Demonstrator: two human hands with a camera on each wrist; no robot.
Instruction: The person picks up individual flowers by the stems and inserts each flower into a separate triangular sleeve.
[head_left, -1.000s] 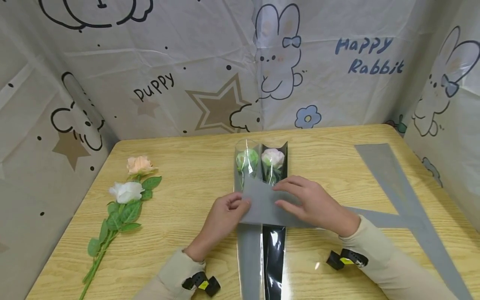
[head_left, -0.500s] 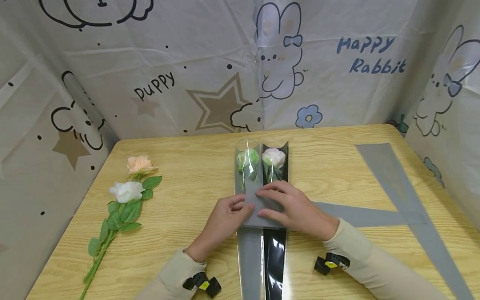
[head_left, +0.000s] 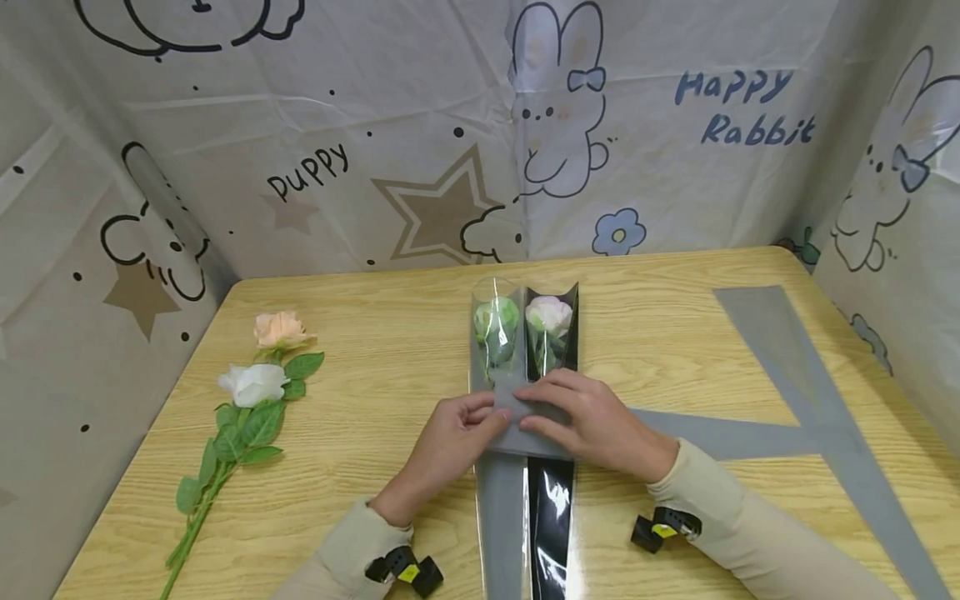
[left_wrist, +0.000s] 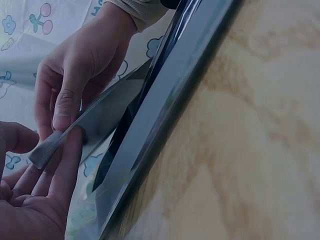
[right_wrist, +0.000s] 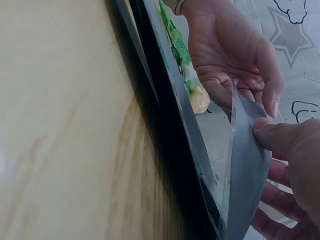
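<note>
Both hands hold the wide end of a grey flower sleeve (head_left: 517, 437), raised above two filled sleeves in the head view. My left hand (head_left: 453, 437) grips its left edge, with the thumb in front and the other fingers bent. My right hand (head_left: 592, 421) pinches it from the other side; in the right wrist view the thumb (right_wrist: 272, 132) presses its face, with fingers behind. Below lie a sleeve with a green rose (head_left: 497, 321) and a black-backed sleeve (head_left: 552, 508) with a pale pink rose (head_left: 549, 317). Their middles are hidden by the held sleeve and hands.
A white rose (head_left: 255, 385) and a peach rose (head_left: 280, 330) with green stems lie at the left of the wooden table (head_left: 375, 333). Another flat grey sleeve (head_left: 813, 379) lies at the right, meeting the held sleeve's tail. A printed cloth (head_left: 420, 100) surrounds the table.
My right hand has moved left, closer to my left hand, bringing the grey sleeve further left. In the last half second, the sleeve's upper corner has dropped slightly. The roses stay put.
</note>
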